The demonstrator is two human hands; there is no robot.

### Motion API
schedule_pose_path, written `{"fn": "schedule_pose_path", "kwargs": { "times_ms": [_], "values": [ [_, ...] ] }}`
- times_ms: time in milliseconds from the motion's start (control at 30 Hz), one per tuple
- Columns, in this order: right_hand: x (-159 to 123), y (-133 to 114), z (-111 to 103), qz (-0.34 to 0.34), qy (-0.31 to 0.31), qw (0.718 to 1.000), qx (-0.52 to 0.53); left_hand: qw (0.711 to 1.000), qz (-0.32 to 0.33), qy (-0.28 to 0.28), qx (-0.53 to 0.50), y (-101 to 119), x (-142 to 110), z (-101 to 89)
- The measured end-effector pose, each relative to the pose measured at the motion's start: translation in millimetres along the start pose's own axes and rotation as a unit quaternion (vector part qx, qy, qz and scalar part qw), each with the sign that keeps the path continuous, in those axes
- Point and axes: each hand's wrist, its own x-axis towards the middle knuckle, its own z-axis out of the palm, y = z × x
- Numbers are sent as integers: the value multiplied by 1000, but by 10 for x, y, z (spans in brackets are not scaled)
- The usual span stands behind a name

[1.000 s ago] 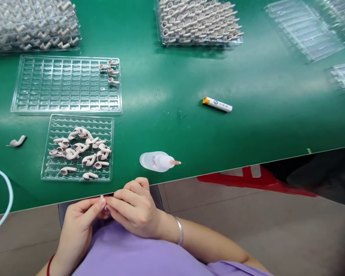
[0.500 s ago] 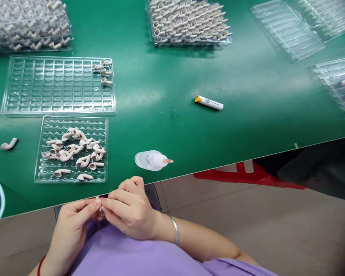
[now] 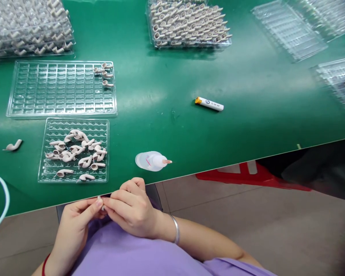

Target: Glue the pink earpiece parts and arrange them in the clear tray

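Note:
At the table's front edge my left hand (image 3: 77, 220) is closed, thumb and forefinger pinching a small pale earpiece-like part (image 3: 103, 208) that is mostly hidden. My right hand (image 3: 134, 209) is closed too, its fingertips meeting the same part from the other side. Just beyond the hands lies a square clear tray (image 3: 50, 134) with several loose beige earpiece-like parts (image 3: 86, 161), thin wires showing on some. To its left, a single such part (image 3: 14, 145) rests on the table. A squeeze bottle (image 3: 151, 161) with a brownish tip lies on its side beyond my right hand.
A larger clear grid tray (image 3: 58, 90) holds a few beige parts at its right end. Stacked full trays stand at the far left (image 3: 31, 34) and far middle (image 3: 189, 25). A white-and-orange lighter (image 3: 209, 104) lies mid-table. Clear trays (image 3: 289, 30) lie at right; a pale tube (image 3: 7, 195) curves at left.
The view has shifted slightly, so the trays and loose part on the left appear a little farther right. Both hands keep nearly the same pinch on the small part.

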Motion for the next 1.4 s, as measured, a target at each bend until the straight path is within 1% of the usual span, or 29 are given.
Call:
{"fn": "schedule_pose_path", "kwargs": {
  "times_ms": [200, 367, 633, 733, 833, 900, 967, 1000, 1067, 1100, 1133, 1167, 1233, 1300, 1333, 1400],
  "values": [
    [1, 9, -14, -6, -11, 1000, -8, 998, 26, 0, 64, -27, -7, -61],
    [4, 8, -13, -9, -5, 1000, -2, 995, 45, 4, 89, -78, 10, -93],
    [18, 9, -28, -17, 11, 1000, 19, 993, 46, 11, 106, -73, -33, -112],
    [17, 3, -36, -18, 21, 999, 32, 996, 26, 3, 85, -61, -70, -95],
    [-15, 11, -89, -24, 44, 997, 51, 999, -4, -28, 43, -36, -133, -68],
    [-50, 42, -167, -49, 65, 994, 71, 998, -10, -45, 33, 27, -179, -49],
    [-79, 103, -265, -75, 108, 988, 87, 997, 18, -53, 52, 159, -203, -29],
    [-85, 145, -312, -79, 145, 982, 89, 994, 52, -55, 76, 256, -197, -18],
    [-76, 245, -384, -59, 240, 965, 92, 975, 155, -53, 147, 508, -137, 14],
    [-62, 299, -405, -39, 279, 955, 91, 957, 216, -46, 187, 657, -78, 36],
    [-43, 354, -414, -15, 306, 947, 92, 934, 276, -31, 226, 816, 0, 64],
    [-24, 407, -413, 11, 318, 943, 92, 910, 328, -15, 255, 980, 97, 99],
    [11, 507, -391, 62, 311, 943, 99, 863, 402, 14, 305, 1300, 334, 185],
    [33, 590, -357, 105, 294, 944, 103, 810, 457, 24, 367, 1582, 599, 288],
    [39, 623, -342, 124, 285, 945, 102, 776, 477, 29, 412, 1702, 728, 344],
    [46, 672, -326, 149, 262, 948, 100, 740, 496, 39, 453, 1889, 956, 457]
  ]
}}
